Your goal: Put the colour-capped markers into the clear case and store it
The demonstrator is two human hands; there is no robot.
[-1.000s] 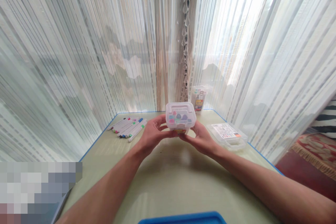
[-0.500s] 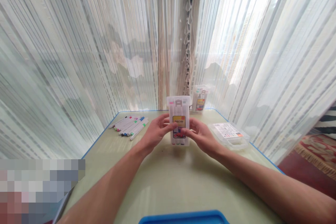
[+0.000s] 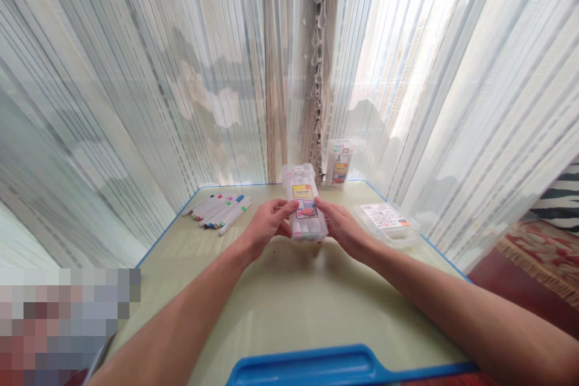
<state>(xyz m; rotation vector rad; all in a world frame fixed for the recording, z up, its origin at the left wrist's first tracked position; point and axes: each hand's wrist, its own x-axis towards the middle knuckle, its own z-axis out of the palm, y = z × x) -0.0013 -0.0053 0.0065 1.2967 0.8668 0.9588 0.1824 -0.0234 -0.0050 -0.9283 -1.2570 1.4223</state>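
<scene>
A clear plastic marker case (image 3: 304, 178) with a yellow and blue label is held between both hands over the middle of the table, its top leaning away from me. White markers show through its wall. My left hand (image 3: 270, 224) grips the left side, thumb on the label's edge. On the opposite side my right hand (image 3: 346, 226) holds it with the thumb near the label's upper right corner. The other fingers of both hands are partly hidden behind the case. Loose white markers (image 3: 221, 212) with coloured ends lie in a pile to the left.
A second marker case (image 3: 338, 166) stands upright at the table's back edge. To the right lies a flat clear case (image 3: 386, 223) with a printed sheet. The pale green table (image 3: 280, 307) has a blue rim and a blue recessed tray (image 3: 307, 368) in front. Striped curtains (image 3: 217, 72) hang behind.
The marker case has gone from upright to tilted, its top away from me and its base lifted towards me. Both hands have turned with it. The view has shifted slightly.
</scene>
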